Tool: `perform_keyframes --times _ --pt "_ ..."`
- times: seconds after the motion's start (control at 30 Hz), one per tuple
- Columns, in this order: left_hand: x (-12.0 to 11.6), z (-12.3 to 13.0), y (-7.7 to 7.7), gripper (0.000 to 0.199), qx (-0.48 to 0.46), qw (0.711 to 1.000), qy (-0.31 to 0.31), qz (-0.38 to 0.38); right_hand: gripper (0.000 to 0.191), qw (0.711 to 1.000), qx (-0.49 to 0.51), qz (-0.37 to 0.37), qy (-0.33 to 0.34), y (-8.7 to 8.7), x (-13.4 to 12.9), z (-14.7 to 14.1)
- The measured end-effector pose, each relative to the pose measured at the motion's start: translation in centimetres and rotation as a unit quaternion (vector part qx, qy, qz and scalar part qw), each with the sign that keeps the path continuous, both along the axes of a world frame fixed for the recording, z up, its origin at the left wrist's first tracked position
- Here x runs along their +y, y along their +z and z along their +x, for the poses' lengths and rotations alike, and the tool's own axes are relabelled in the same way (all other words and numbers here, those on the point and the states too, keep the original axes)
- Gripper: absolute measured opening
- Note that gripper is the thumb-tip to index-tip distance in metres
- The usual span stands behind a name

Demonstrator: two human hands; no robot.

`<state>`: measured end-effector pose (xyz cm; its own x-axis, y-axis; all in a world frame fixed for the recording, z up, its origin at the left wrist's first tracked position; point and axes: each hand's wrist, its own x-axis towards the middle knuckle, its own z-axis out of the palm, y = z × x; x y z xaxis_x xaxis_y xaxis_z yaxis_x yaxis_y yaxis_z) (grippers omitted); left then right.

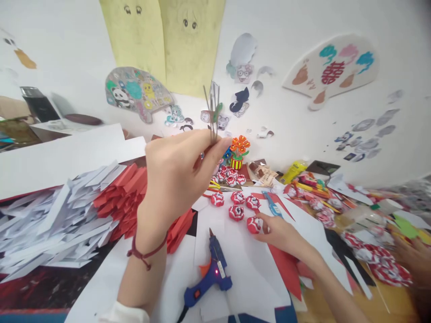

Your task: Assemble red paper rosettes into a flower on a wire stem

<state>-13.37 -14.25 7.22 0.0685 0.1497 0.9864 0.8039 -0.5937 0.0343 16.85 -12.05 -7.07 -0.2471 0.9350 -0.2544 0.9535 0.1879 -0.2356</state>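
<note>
Left hand (178,168): pinching thin wires (213,130), raised upright
Right hand (283,233): fingertips grasping one red-and-white flower (253,225)
Flower's place: over white paper (251,264), near other flowers (236,213)
Glue gun (215,269): lying between the forearms

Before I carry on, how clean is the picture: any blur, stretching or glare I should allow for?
Head view, middle: glue gun and near flowers fairly clear; head view, right edge: shapes stretch and smear, with the flower pile soft; head view, lighting: bright, paper nearly plain white, no strong glare hiding the wires.
</note>
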Motion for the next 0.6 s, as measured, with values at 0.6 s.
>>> perform_keyframes --times 0.6 --pt "0.9 1.1 -0.6 0.021 0.045 0.999 -0.022 -0.014 0.024 0.882 0.352 0.311 0.031 11.8 0.2 -4.4"
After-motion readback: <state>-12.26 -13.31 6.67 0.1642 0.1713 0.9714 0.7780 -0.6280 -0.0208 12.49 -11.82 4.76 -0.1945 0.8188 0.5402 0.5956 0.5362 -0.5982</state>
